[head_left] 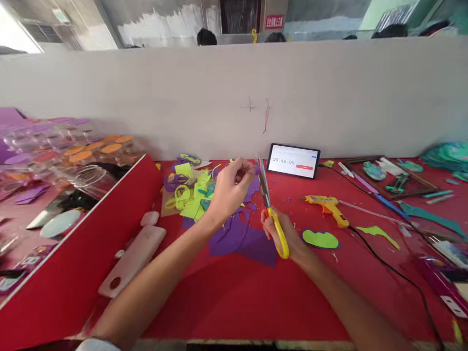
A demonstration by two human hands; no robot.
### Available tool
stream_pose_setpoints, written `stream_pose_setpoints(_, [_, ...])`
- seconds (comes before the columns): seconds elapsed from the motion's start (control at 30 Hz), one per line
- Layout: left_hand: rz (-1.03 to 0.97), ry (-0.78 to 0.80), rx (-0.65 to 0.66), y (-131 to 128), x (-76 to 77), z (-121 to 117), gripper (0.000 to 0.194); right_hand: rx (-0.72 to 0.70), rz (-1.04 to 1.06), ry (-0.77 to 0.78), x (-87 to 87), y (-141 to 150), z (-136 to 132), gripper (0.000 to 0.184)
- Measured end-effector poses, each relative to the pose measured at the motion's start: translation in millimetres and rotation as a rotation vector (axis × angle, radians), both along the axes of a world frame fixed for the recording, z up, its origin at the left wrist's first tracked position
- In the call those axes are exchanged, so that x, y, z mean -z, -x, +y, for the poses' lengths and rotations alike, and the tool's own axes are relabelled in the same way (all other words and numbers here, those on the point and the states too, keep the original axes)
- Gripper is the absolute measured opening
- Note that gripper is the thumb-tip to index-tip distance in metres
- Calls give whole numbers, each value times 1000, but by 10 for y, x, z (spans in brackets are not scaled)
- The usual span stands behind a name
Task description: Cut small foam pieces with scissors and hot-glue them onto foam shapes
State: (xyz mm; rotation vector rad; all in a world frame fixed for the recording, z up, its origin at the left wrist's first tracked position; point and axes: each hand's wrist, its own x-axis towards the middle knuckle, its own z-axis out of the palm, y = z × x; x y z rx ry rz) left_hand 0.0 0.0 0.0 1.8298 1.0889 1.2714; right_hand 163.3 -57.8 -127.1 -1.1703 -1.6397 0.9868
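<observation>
My right hand [283,231] grips yellow-handled scissors [272,214], blades pointing up and away. My left hand [232,187] is raised above the red table [234,297], its fingers pinched on a small purple scrap by the scissor blades; the scrap is blurred. Under both hands lie purple foam sheets [241,239]. A heap of yellow-green and purple offcuts [190,192] sits just left of my left hand.
A green shape backed in purple [321,239] lies right of my right hand, a yellow glue gun [327,207] with its black cord beyond it. A tablet showing a timer [293,161] leans on the grey partition. A red divider [73,273] and white holder [133,258] stand left; a tray of teal pieces [391,175] right.
</observation>
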Motion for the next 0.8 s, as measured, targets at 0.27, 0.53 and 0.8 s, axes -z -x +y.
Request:
stream_pose_setpoints(0.27, [-44, 5, 14, 2, -1, -12, 17, -3, -4, 17, -75, -24, -37, 59])
stream_pose_setpoints(0.53, [-53, -7, 20, 99, 2, -83, 16, 31, -30, 23, -81, 42, -139, 55])
stream_pose_setpoints(0.8, [-70, -50, 8, 150, -85, -62, 16, 117, 4, 34, -51, 22, -112, 57])
